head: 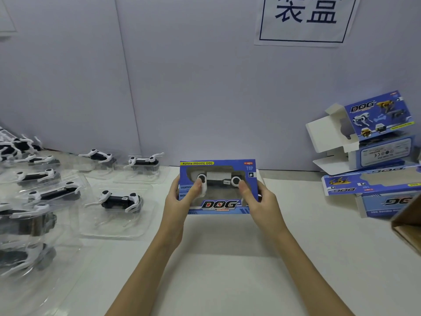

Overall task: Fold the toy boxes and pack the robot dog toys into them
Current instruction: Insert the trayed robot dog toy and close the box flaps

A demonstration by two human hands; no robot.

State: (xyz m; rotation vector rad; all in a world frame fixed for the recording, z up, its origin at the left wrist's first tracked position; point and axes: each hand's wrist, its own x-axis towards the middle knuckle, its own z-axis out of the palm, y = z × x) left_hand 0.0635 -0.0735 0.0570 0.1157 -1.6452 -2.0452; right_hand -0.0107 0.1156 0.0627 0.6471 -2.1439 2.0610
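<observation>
Both hands held one blue box [218, 187] upright over the white table [227, 258], near the back wall and between the dogs on the left and the spare boxes on the right. The left hand [180, 201] gripped its left end, thumb laid across the window; the right hand [259, 201] gripped the right end the same way, thumb on the window too. A white-and-black dog [218, 179] showed through the window, already inside. The step looked to me like seating the dog and closing up, so the sensible thing would have been to keep the thumbs light on the clear film, square the box between the palms, and check the end flaps were tucked before setting it down; whether the flaps were shut I could not tell, as the hands covered both ends. By my count there was one box in hand and at least three more boxes [373, 142] stacked at the right, the top one with its end flap hanging open, though the pile ran off the edge. To the left lay about nine dogs in clear trays [118, 201], the nearest ones blurred and the far ones bunched, so that number was rough. A brown carton [407, 226] corner poked in at the right, and a paper sign [305, 19] hung on the wall
</observation>
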